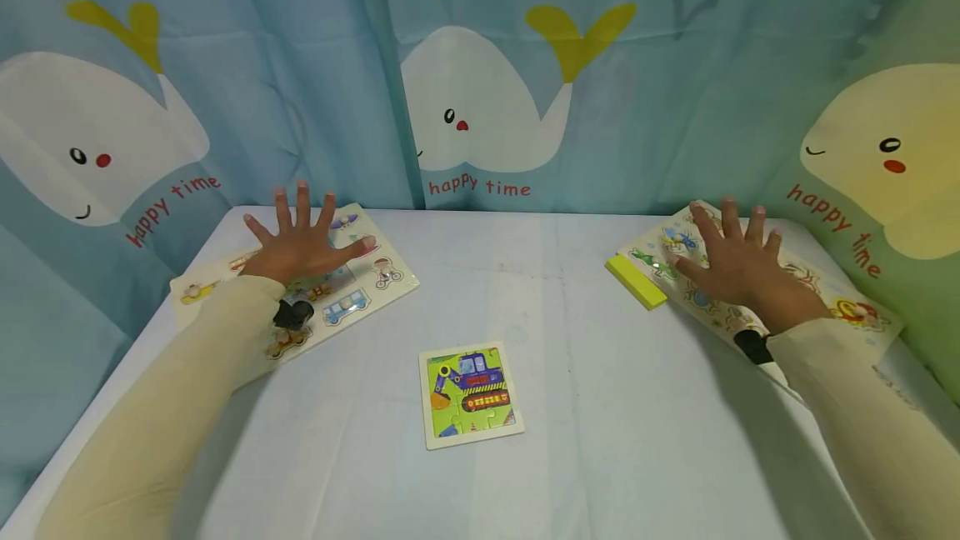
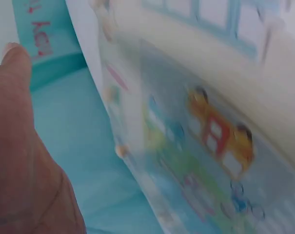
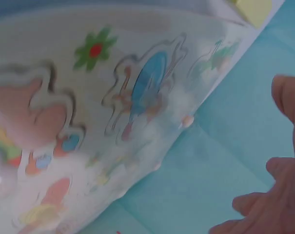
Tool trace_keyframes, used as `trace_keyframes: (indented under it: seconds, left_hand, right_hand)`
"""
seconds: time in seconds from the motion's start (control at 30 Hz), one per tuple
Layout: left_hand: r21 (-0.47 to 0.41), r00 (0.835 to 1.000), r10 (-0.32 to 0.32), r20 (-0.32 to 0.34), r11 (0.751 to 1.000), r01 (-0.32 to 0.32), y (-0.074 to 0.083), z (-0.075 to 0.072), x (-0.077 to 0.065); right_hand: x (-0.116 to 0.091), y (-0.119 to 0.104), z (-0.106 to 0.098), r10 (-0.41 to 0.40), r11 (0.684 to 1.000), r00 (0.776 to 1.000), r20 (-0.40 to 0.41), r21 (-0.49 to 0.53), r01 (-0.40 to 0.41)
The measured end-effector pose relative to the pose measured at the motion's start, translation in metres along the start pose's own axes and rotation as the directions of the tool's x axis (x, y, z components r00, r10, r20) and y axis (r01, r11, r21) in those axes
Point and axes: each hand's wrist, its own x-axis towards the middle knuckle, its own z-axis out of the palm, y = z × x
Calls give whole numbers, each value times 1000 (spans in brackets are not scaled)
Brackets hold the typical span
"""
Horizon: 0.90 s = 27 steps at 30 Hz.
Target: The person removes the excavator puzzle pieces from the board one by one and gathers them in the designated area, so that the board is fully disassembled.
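My left hand (image 1: pixel 303 247) is spread wide over a board of vehicle pictures (image 1: pixel 392 283) at the left of the table. In the left wrist view, part of that hand (image 2: pixel 25 141) appears beside the blurred board, where an orange vehicle picture (image 2: pixel 220 131) shows. Over at the right, my right hand (image 1: pixel 738 272) has its fingers apart above a second picture board (image 1: pixel 678 286). The right wrist view has its fingers (image 3: pixel 286 175) extended beside this board, with a blue-winged insect picture (image 3: pixel 149 80). Neither hand holds anything.
A small square jigsaw puzzle (image 1: pixel 471 394) with a purple excavator lies near the table's middle. A yellow bar-shaped block (image 1: pixel 636 282) rests against the right board's left corner. Behind the white table (image 1: pixel 547 298) hangs a blue whale-print curtain (image 1: pixel 322 65).
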Motion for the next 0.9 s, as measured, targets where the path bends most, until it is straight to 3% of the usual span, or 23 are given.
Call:
trace_keyframes:
  seconds: [0.17,0.4,0.67,0.9]
  left_hand:
    - [41,999,54,1,998,-54,12,1,-6]
    - [27,985,173,-11,985,-173,30,8,-26]
    - [-121,922,387,-2,915,-384,44,30,-65]
    - [-145,870,492,0,861,-487,63,39,-101]
  right_hand:
    - [3,-8,0,-127,989,990,-63,69,131]
    - [1,-34,-3,-147,977,989,-35,154,151]
    - [-5,-56,8,-243,957,965,-98,142,255]
    - [-4,-69,16,-313,934,941,-131,139,330]
